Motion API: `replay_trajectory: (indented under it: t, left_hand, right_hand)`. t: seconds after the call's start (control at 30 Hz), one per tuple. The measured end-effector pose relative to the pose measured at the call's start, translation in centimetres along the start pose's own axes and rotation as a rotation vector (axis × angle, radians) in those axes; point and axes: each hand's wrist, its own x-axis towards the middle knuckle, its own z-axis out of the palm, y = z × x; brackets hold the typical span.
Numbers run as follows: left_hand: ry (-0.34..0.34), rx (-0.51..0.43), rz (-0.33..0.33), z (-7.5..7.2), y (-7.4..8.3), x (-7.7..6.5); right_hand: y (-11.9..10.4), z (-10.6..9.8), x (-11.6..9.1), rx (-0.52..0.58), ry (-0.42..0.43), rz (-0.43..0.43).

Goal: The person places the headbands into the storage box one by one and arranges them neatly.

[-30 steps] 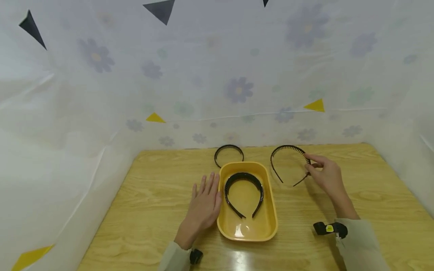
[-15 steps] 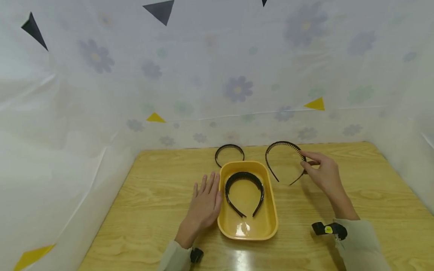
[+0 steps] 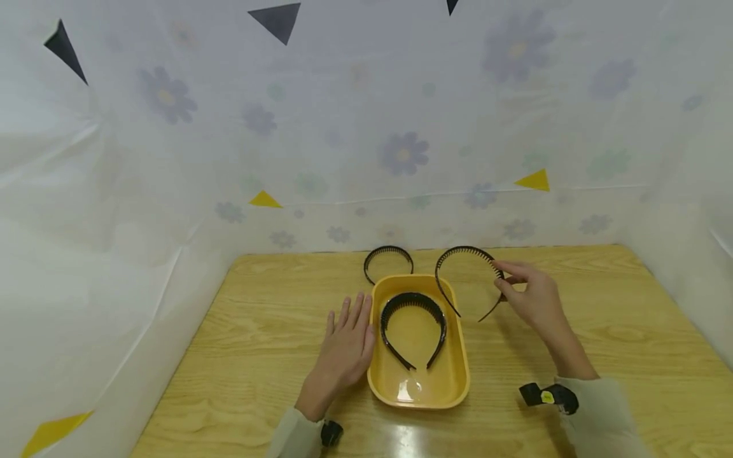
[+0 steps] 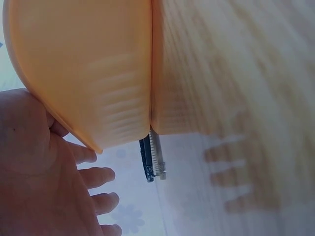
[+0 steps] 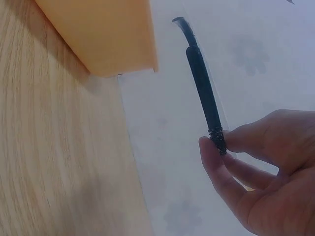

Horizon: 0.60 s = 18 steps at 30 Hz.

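My right hand [image 3: 532, 299] pinches the right side of a thin black toothed headband [image 3: 466, 249] between thumb and fingers, holding it above the table by the tray's back right corner. The right wrist view shows this headband [image 5: 204, 88] edge-on. My left hand [image 3: 343, 343] has its fingers straight and rests against the left side of a yellow tray [image 3: 418, 397]; in the left wrist view the fingers touch the tray's rim [image 4: 59, 120]. Inside the tray lies black headband material [image 3: 412, 299], its ends toward me; whether it is one band or stacked ones I cannot tell.
Another black toothed headband [image 3: 389, 249] lies behind the tray, its lower part hidden by the rim. The wood-patterned table [image 3: 258, 356] meets a flowered white sheet [image 3: 338, 159] at its back edge and sides.
My right hand has moved left with the headband, from right of the tray to over its back right corner. The left hand and the tray stay in place.
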Motion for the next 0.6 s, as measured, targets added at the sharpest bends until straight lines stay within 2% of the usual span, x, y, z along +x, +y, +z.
replay_trajectory:
  t: [0.27,0.6]
  left_hand:
    - [0.004,-0.008,-0.003,0.1,0.2,0.1]
    - [0.008,-0.012,-0.003,0.2,0.3,0.2]
  right_hand:
    - [-0.7,0.8,-0.1,0.042,-0.044,-0.015]
    - [-1.5,1.9,-0.2,0.040,-0.046,-0.053]
